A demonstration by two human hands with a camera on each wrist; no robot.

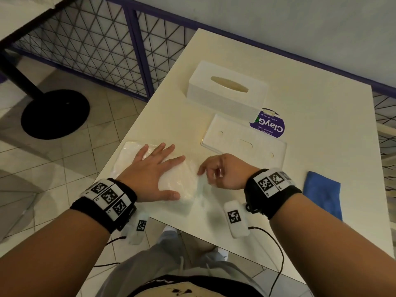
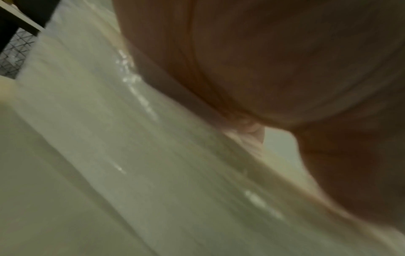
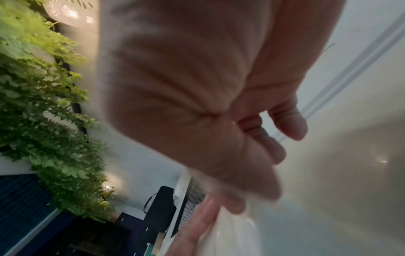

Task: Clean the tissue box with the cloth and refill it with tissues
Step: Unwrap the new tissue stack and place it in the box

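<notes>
Fingers of the left hand [image 1: 153, 172] lie spread flat on the tissue pack [image 1: 177, 189] at the table's [image 1: 321, 125] near edge; the right hand [image 1: 222, 171], curled, seems to pinch its wrapper. Beyond sits the box [image 1: 227, 93], with the cloth [image 1: 323, 194] right.

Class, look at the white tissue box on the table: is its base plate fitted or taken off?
Taken off: the base plate lies flat on the table, beside the tissue box.
</notes>
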